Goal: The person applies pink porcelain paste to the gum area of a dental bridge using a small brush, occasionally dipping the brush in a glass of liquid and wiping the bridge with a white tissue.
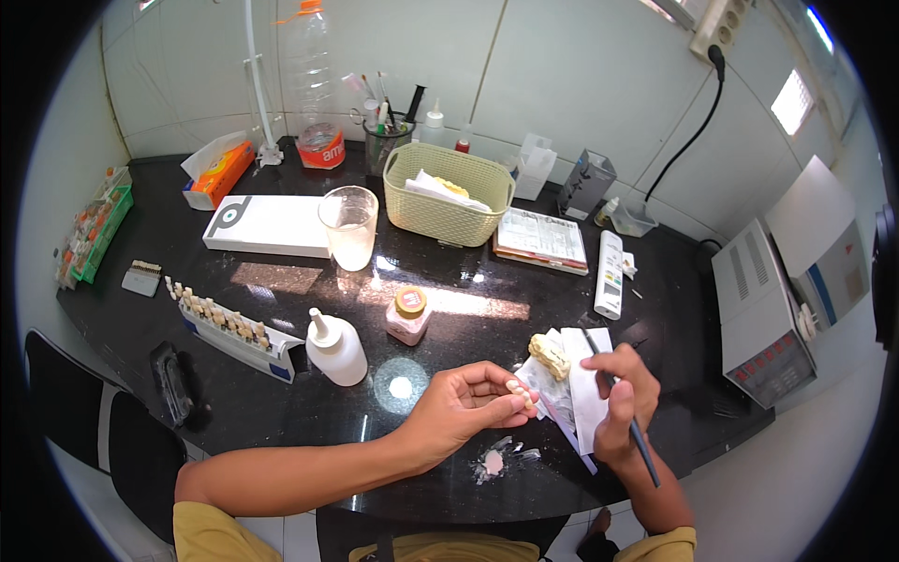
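My left hand (pixel 464 405) is closed, pinching a small piece with ivory-coloured teeth (pixel 522 393) between thumb and fingertips above the black table. To its right, my right hand (pixel 626 398) is closed around a slim dark pen-like tool (pixel 641 442), whose tip I cannot make out. Beyond the hands lies a cream-yellow dental cast (pixel 550 357) on clear plastic and white paper (pixel 586 398). A purple strip (pixel 573 443) runs along the paper's left edge. Pink powder (pixel 493 461) is spilled on the table below my left hand.
A white squeeze bottle (pixel 337 351), a gold-capped jar (pixel 409 317) and a tooth shade guide (pixel 234 328) stand left of the hands. Behind are a glass (pixel 350 229), a woven basket (pixel 445 220) and a notebook (pixel 543 241). A grey machine (pixel 763 309) sits at right.
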Motion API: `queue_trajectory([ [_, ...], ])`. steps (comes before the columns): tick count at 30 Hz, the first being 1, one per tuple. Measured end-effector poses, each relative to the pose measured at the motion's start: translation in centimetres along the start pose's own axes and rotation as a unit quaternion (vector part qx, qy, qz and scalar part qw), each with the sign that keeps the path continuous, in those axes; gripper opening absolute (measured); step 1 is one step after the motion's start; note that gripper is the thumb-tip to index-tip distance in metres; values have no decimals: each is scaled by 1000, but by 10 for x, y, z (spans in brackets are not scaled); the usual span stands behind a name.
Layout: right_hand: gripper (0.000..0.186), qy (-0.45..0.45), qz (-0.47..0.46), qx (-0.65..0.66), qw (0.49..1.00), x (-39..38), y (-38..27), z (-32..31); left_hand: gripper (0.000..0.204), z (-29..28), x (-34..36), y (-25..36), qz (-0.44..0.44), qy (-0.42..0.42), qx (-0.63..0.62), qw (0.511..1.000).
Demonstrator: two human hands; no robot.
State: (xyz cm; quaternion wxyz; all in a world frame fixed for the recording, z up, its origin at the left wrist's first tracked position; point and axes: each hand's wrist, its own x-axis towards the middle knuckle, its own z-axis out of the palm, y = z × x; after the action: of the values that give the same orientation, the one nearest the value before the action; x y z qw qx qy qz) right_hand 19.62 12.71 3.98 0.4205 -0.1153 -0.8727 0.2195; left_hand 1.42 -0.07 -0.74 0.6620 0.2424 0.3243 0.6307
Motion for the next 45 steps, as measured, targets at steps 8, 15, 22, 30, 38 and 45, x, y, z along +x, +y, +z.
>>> queue_trajectory([
  [8,14,-27,115,126,985,139,-24,54,19,-15,8,0,34,-21,119,992],
  [15,27,-141,39,38,989,205,-12,153,20,-21,15,-5,63,-32,157,985],
  [22,25,-204,26,-90,974,207,-5,188,19,-18,14,-7,67,-43,184,980],
  [30,12,5,-8,74,997,141,-51,57,18,-22,10,4,36,-3,197,980],
  [38,6,47,228,0,973,-43,-24,-8,20,-12,13,9,14,29,163,986],
  [45,12,-43,180,-44,982,-45,-29,4,21,-13,10,14,-7,53,134,990],
])
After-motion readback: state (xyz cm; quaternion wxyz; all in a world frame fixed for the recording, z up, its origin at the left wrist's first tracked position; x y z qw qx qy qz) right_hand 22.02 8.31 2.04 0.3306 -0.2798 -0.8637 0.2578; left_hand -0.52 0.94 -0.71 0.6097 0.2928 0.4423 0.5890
